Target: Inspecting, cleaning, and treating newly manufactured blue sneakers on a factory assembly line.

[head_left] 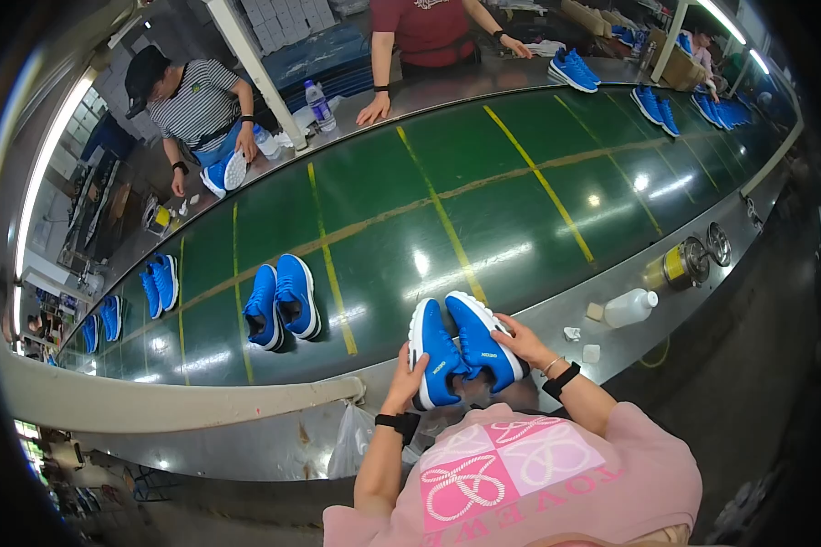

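My left hand (405, 379) is closed on the outer side of a blue sneaker (441, 356) with a white sole. A matching blue sneaker (480, 330) is gripped by my right hand (524, 345), with the fingers over its heel side. Side by side and tilted, the two shoes are held over the near edge of the green conveyor belt (374, 246). Their toes point away from me, and their heels come close together. On the belt to the left stands another pair of blue sneakers (296, 296).
A white bottle (631, 308), a metal can (680, 264) and small white pads (591, 354) lie on the metal ledge at right. A white rail (182, 407) crosses at left. Across the belt, a person in a striped shirt (201, 105) holds a sneaker; another wears dark red (420, 32).
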A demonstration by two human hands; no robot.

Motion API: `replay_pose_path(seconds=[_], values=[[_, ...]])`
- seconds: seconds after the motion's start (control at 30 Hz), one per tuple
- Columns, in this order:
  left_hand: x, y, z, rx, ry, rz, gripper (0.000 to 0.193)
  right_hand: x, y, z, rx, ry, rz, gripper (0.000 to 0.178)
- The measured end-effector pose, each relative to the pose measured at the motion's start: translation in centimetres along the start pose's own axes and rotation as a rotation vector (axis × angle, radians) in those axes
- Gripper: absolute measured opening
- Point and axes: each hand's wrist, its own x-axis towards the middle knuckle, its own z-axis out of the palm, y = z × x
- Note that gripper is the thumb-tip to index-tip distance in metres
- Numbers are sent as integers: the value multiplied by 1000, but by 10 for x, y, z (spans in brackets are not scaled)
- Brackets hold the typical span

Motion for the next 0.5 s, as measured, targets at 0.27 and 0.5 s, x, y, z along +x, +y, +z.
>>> replay_pose_path(seconds=[0.27,0.5], values=[[-16,48,4,-907,-356,-303,50,-13,-24,3,858,-324,193,55],[-10,74,38,-1321,-305,-308,48,-11,-49,27,1165,-372,258,50]])
